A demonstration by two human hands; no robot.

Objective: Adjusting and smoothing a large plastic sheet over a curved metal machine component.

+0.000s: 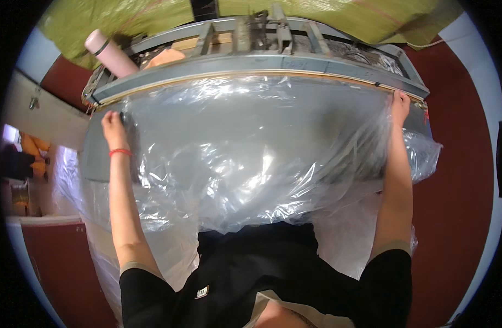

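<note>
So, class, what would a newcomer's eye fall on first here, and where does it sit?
Probably the clear plastic sheet, glinting across the middle of the view. Next come the outstretched arms, the left hand and right hand near its far sides, with a red wristband on the left. A pink bottle stands out at upper left.

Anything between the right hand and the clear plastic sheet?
Nothing visible. The right hand is at the clear plastic sheet's far right, where folds gather toward the fingers; the grey metal frame lies just beyond.
</note>
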